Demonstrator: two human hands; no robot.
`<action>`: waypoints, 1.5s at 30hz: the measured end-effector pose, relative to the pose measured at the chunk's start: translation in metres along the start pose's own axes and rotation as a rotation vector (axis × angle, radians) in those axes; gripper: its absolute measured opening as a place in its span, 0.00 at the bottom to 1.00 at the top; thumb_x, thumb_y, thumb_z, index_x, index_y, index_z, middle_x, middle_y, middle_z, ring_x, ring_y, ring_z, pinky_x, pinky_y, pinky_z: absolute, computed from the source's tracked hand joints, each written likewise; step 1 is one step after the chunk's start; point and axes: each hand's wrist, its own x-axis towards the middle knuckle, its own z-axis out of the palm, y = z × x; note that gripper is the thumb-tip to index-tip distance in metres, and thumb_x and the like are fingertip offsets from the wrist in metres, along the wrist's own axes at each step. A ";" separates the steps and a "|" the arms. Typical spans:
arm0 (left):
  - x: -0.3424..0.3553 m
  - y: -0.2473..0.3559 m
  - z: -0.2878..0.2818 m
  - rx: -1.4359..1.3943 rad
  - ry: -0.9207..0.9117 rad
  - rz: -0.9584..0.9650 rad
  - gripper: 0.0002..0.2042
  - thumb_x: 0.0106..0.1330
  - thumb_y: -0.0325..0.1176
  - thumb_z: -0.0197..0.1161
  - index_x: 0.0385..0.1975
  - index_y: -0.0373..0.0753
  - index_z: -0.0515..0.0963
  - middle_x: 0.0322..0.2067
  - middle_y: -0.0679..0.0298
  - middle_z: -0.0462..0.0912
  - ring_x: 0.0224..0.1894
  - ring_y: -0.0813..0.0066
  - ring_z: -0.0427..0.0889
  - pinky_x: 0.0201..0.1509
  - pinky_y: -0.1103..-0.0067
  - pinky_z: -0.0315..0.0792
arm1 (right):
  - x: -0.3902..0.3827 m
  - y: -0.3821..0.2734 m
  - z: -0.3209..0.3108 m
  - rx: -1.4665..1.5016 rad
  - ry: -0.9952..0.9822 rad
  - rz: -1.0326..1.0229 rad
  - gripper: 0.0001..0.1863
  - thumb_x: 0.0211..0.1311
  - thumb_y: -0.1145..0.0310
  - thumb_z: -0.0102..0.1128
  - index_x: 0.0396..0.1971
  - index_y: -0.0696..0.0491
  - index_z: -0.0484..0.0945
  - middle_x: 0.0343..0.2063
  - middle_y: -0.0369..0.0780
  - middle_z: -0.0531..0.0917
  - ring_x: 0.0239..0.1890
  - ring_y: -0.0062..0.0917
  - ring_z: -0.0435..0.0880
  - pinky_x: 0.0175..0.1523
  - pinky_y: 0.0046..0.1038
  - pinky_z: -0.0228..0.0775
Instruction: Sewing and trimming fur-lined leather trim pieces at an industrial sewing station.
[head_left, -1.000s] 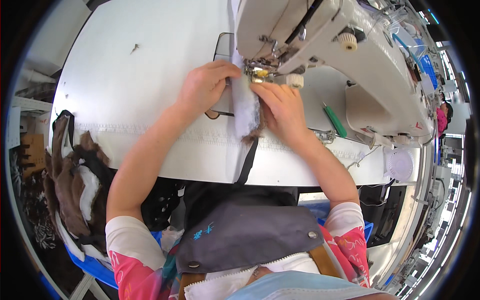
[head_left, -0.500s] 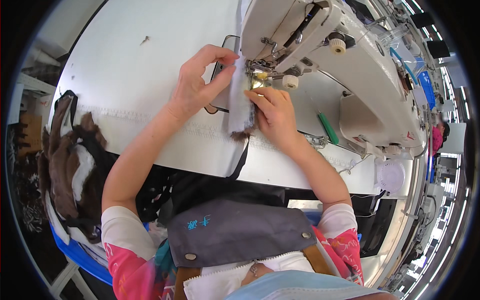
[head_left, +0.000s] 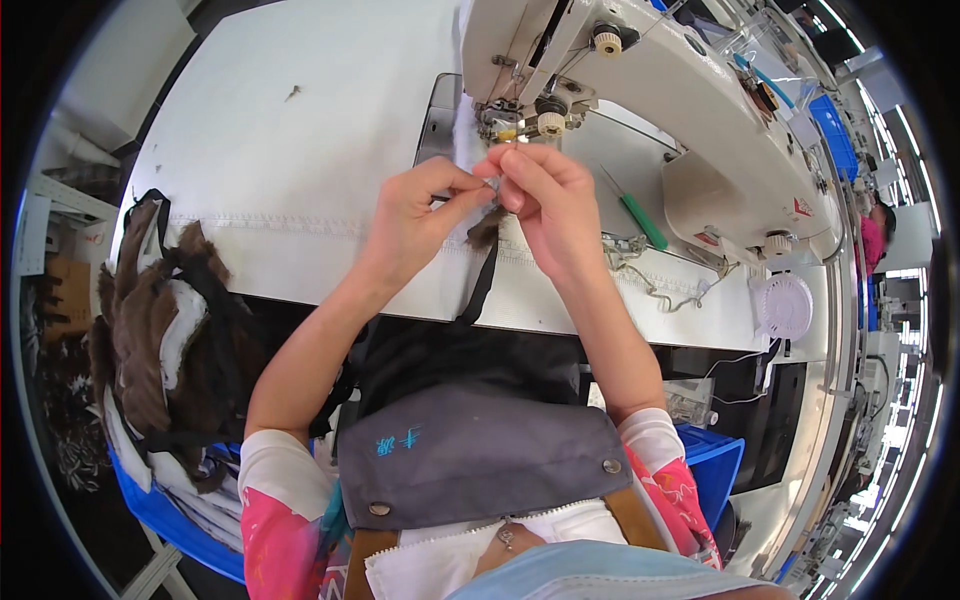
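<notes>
- So from my end of the head camera, taking the two hands as the middle of the clock: the left hand comes in from about 7, and its thumb and forefinger are pressed together, right by the right hand's fingertips.
- Right hand leans in from 5ish, thumb pressed against its fingers. Whatever either pinch has in it is too tiny for me to make out, sorry.
- The fur strip sits right behind the fingers: pale side poking up toward 12, scruffy brown end hanging out at 6. Hands hide its middle, so I can't tell if they actually grip it.
- A black strap trails from near that brown end toward 6, over the table edge. Can't see whether it's joined on.
- Big white sewing machine fills 1 to 2, needle area just past the fingertips at about 12.
- Metal plate at 11, set in the white table.
- Green-handled tool lies just past 3, near the right wrist.
- White slotted round thing out at 4, well apart from the hands.
- Fur pile way over at 8, brown with white bits, and a blue bin under it.
</notes>
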 end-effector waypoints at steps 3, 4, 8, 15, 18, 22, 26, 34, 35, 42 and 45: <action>-0.001 0.001 -0.005 -0.020 0.009 0.031 0.03 0.54 0.24 0.62 0.28 0.33 0.78 0.23 0.66 0.77 0.28 0.82 0.74 0.33 0.84 0.67 | -0.011 -0.004 0.010 -0.345 0.027 -0.405 0.08 0.57 0.72 0.57 0.31 0.61 0.78 0.30 0.38 0.81 0.30 0.16 0.75 0.37 0.18 0.68; -0.003 0.000 -0.006 -0.044 0.023 0.014 0.04 0.54 0.24 0.62 0.29 0.33 0.78 0.23 0.66 0.78 0.29 0.82 0.74 0.34 0.84 0.68 | -0.013 -0.007 0.016 -0.717 0.070 -0.781 0.07 0.58 0.72 0.55 0.29 0.62 0.78 0.29 0.38 0.81 0.29 0.16 0.75 0.36 0.18 0.67; 0.003 0.001 -0.009 -0.246 0.048 -0.173 0.04 0.56 0.24 0.60 0.31 0.34 0.78 0.28 0.65 0.79 0.29 0.81 0.75 0.35 0.84 0.69 | 0.003 -0.039 0.035 -0.273 -0.136 -0.549 0.07 0.60 0.73 0.47 0.31 0.62 0.72 0.27 0.43 0.78 0.30 0.21 0.75 0.36 0.21 0.68; 0.007 0.012 -0.032 0.785 -0.285 0.839 0.10 0.48 0.24 0.59 0.33 0.38 0.76 0.34 0.65 0.76 0.35 0.69 0.75 0.35 0.81 0.72 | -0.124 0.048 0.030 0.247 -0.201 0.677 0.05 0.57 0.72 0.53 0.27 0.58 0.75 0.12 0.30 0.67 0.13 0.12 0.59 0.19 0.15 0.49; 0.007 0.001 -0.048 0.832 -0.441 0.785 0.08 0.45 0.26 0.60 0.28 0.40 0.74 0.26 0.66 0.75 0.32 0.68 0.75 0.31 0.78 0.71 | -0.106 0.015 0.007 -0.271 -0.061 0.231 0.06 0.58 0.74 0.52 0.30 0.59 0.78 0.19 0.33 0.75 0.17 0.11 0.65 0.23 0.13 0.55; 0.009 -0.002 -0.044 0.726 -0.361 0.680 0.06 0.47 0.25 0.60 0.26 0.40 0.73 0.21 0.65 0.72 0.28 0.68 0.74 0.28 0.77 0.69 | -0.055 -0.005 -0.011 -0.570 -0.054 -0.353 0.07 0.58 0.73 0.55 0.31 0.60 0.78 0.28 0.35 0.77 0.25 0.15 0.70 0.33 0.15 0.62; -0.008 0.008 -0.015 0.509 -0.429 0.659 0.05 0.50 0.24 0.60 0.25 0.38 0.72 0.21 0.65 0.72 0.27 0.68 0.74 0.28 0.76 0.69 | -0.016 -0.017 0.008 -0.016 0.062 0.055 0.07 0.57 0.72 0.55 0.31 0.59 0.79 0.33 0.37 0.79 0.27 0.17 0.71 0.35 0.18 0.64; 0.002 0.013 -0.037 0.395 -0.088 0.330 0.11 0.53 0.19 0.59 0.37 0.36 0.76 0.32 0.60 0.77 0.30 0.68 0.76 0.32 0.79 0.71 | -0.022 -0.035 0.008 -0.898 0.028 -1.078 0.11 0.60 0.70 0.48 0.30 0.61 0.78 0.25 0.39 0.77 0.29 0.21 0.74 0.34 0.23 0.67; 0.008 0.016 -0.033 0.328 -0.036 0.313 0.11 0.53 0.18 0.58 0.37 0.35 0.76 0.33 0.61 0.77 0.31 0.69 0.76 0.32 0.80 0.71 | -0.014 -0.046 0.020 -0.892 0.031 -1.070 0.11 0.60 0.70 0.48 0.30 0.61 0.78 0.25 0.39 0.77 0.29 0.21 0.74 0.34 0.23 0.67; 0.024 0.030 -0.034 0.780 -0.453 0.823 0.13 0.44 0.22 0.59 0.33 0.37 0.77 0.34 0.64 0.77 0.32 0.70 0.76 0.32 0.80 0.72 | -0.068 0.009 0.032 0.432 -0.123 0.313 0.11 0.58 0.68 0.47 0.21 0.58 0.73 0.19 0.37 0.74 0.15 0.15 0.61 0.24 0.17 0.53; 0.026 0.020 -0.047 0.754 -0.487 0.799 0.12 0.41 0.25 0.59 0.30 0.39 0.76 0.31 0.65 0.77 0.31 0.70 0.77 0.31 0.79 0.72 | -0.058 0.008 0.001 0.056 0.151 0.235 0.11 0.58 0.67 0.50 0.28 0.59 0.77 0.23 0.36 0.77 0.20 0.13 0.68 0.26 0.17 0.58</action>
